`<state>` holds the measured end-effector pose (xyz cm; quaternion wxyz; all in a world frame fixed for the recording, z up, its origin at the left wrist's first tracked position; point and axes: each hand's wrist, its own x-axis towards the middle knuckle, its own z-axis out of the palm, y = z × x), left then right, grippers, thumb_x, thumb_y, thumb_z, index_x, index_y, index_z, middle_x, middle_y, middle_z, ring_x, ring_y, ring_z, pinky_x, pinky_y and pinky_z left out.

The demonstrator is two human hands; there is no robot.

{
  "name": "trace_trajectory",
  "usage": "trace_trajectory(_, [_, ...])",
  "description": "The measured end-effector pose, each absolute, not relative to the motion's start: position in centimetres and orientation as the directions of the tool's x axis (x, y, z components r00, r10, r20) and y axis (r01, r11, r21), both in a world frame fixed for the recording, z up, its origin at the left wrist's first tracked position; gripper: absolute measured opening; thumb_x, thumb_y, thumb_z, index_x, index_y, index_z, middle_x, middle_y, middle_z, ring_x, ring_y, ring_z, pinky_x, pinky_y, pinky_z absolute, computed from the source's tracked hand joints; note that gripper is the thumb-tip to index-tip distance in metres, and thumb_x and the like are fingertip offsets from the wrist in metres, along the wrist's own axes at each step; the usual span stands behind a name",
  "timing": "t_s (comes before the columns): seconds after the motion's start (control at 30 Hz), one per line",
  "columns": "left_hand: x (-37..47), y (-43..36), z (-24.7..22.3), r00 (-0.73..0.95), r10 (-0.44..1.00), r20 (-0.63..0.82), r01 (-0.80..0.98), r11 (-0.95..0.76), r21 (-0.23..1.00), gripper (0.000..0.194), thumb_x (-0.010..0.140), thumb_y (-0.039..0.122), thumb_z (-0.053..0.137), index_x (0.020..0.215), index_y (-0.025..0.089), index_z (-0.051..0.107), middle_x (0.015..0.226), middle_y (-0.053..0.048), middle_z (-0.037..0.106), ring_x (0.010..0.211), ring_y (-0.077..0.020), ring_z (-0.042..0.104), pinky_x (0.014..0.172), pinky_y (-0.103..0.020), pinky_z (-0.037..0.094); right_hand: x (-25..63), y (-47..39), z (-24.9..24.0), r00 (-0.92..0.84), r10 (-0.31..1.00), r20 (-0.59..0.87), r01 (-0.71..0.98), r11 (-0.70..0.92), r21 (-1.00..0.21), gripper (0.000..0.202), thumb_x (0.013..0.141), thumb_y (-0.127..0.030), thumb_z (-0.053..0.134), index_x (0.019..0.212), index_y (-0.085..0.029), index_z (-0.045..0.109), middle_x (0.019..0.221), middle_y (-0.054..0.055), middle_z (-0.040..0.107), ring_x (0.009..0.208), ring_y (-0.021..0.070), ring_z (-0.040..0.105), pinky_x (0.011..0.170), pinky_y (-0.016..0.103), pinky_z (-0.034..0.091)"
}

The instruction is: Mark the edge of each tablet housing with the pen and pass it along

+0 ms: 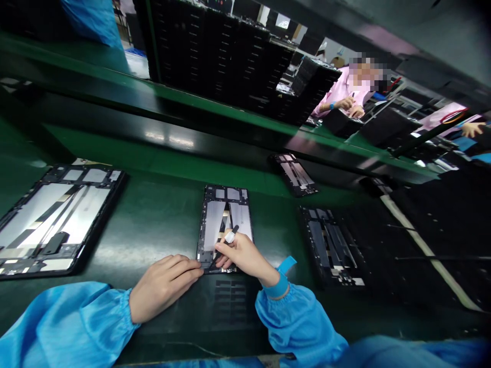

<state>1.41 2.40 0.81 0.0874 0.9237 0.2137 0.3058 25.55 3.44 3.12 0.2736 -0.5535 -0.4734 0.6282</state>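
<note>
An opened tablet housing (215, 220) lies on the green bench in front of me, its silver inner plates and dark ribbon strips showing. My right hand (241, 253) is over its lower right part, fingers pinched round a black pen-like tool (231, 234) with a white band. The tool's lower end is mostly hidden by the fingers. At the lower left corner of the same housing, my left hand (166, 282) rests with its fingertips on the edge, fingers together and flat, holding nothing visible.
A larger-looking open housing (86, 204) lies at left. Two more (294, 174) (333, 248) lie to the right, beside black trays (441, 220). Behind a green rail (230, 110) stand stacked black trays (215, 56). A person in pink (341, 92) works across the bench.
</note>
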Motion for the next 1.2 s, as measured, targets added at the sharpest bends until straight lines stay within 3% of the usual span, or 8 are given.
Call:
trace_trajectory(0.47, [0.9,2.1,-0.4,0.739,0.458,0.495,0.362,-0.889,0.281,0.024,0.113,0.018,0.042,0.118,0.018,0.066,0.113,-0.006,0.073,0.096,-0.0185,0.064,0.08,-0.031,0.051,25.6,3.4,3.3,-0.228,0.866,-0.444,0.184,-0.41,-0.893,0.039,0.084,-0.054,0.077,0.081,-0.02,0.059,0.056,-0.002,0.068,0.061,0.0221,0.078,0.052,0.024,0.06])
trace_trajectory(0.67, [0.4,1.6,-1.3,0.794,0.356,0.492,0.396,-0.918,0.025,0.04,0.108,0.006,0.035,0.136,0.018,0.061,0.122,-0.01,0.071,0.102,-0.0234,0.062,0.086,-0.036,0.047,25.5,3.3,3.1,-0.222,0.874,-0.433,0.192,-0.396,-0.898,0.039,0.084,-0.055,0.075,0.082,-0.019,0.059,0.057,-0.001,0.069,0.059,0.0214,0.077,0.053,0.025,0.06])
trace_trajectory(0.77, [0.3,1.4,-1.7,0.813,0.355,0.461,0.418,-0.908,-0.038,0.042,0.105,0.006,0.039,0.138,0.019,0.061,0.125,-0.01,0.069,0.105,-0.0241,0.062,0.088,-0.036,0.046,25.4,3.4,3.0,-0.218,0.875,-0.433,0.2,-0.394,-0.897,0.041,0.084,-0.056,0.075,0.081,-0.019,0.059,0.057,0.0,0.069,0.061,0.0227,0.078,0.054,0.027,0.061])
trace_trajectory(0.9, [0.1,1.6,-1.9,0.817,0.353,0.455,0.413,-0.91,-0.036,0.043,0.104,0.005,0.037,0.137,0.02,0.062,0.124,-0.009,0.07,0.102,-0.0232,0.062,0.086,-0.035,0.047,26.1,3.2,2.9,-0.191,0.895,-0.404,0.166,-0.376,-0.912,0.044,0.081,-0.061,0.076,0.082,-0.02,0.058,0.061,0.0,0.07,0.063,0.0229,0.078,0.053,0.027,0.061])
trace_trajectory(1.03, [0.0,2.1,-1.9,0.833,0.351,0.428,0.398,-0.917,-0.023,0.04,0.106,0.009,0.039,0.138,0.022,0.06,0.125,-0.008,0.068,0.102,-0.0221,0.062,0.085,-0.034,0.047,27.8,1.9,2.6,-0.042,0.942,-0.334,0.153,-0.324,-0.934,0.048,0.079,-0.065,0.075,0.081,-0.022,0.057,0.066,0.0,0.068,0.064,0.0218,0.076,0.052,0.026,0.058])
trace_trajectory(1.2, [0.1,2.4,-2.1,0.83,0.359,0.427,0.385,-0.922,0.028,0.041,0.108,0.011,0.035,0.139,0.024,0.059,0.125,-0.007,0.067,0.103,-0.0213,0.062,0.085,-0.034,0.048,28.6,0.0,2.6,-0.025,0.974,-0.227,0.221,-0.216,-0.951,0.032,0.089,-0.052,0.07,0.084,-0.022,0.06,0.078,0.001,0.069,0.072,0.0211,0.074,0.056,0.026,0.054])
